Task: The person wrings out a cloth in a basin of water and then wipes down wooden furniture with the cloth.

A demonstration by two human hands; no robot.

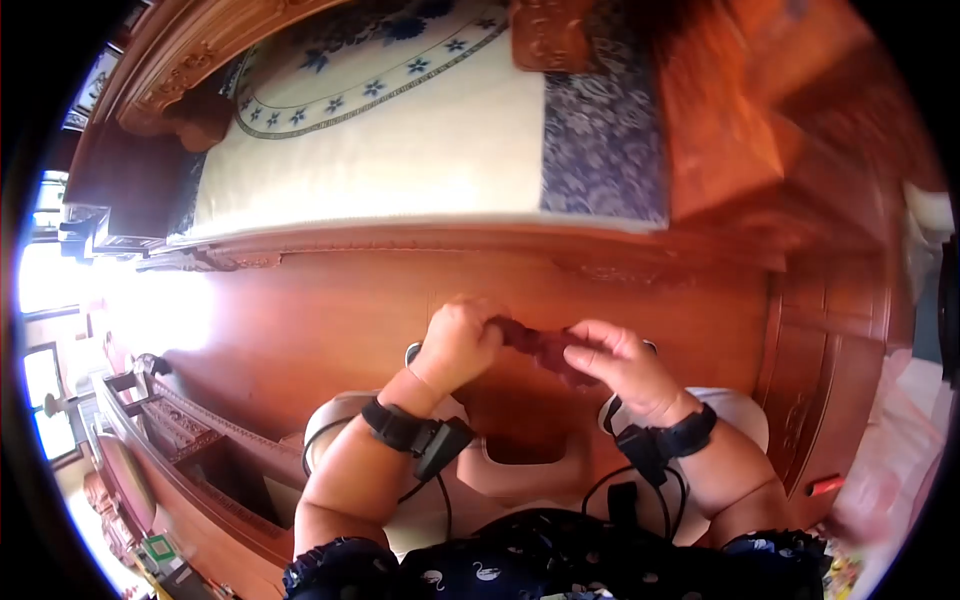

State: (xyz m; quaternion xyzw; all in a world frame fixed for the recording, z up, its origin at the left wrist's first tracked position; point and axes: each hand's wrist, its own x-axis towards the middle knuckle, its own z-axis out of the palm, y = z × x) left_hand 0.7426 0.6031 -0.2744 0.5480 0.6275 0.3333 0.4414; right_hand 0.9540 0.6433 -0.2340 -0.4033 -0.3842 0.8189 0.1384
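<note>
A dark red, bunched strip of what looks like soft cloth (538, 346) stretches between my two hands, above the space over my lap. My left hand (458, 340) is closed round its left end, with the fingertips turned out of sight. On the other side, my right hand (625, 368) pinches the wider right end between thumb and fingers. The strip looks twisted and narrower near my left hand. Its exact kind is hard to make out.
Ahead stands a carved wooden seat with a cream and blue patterned cushion (400, 180). Wooden cabinet panels (825, 400) are at the right, with a small red object (825, 486) nearby. A carved wooden piece with an open compartment (235, 475) lies at the lower left.
</note>
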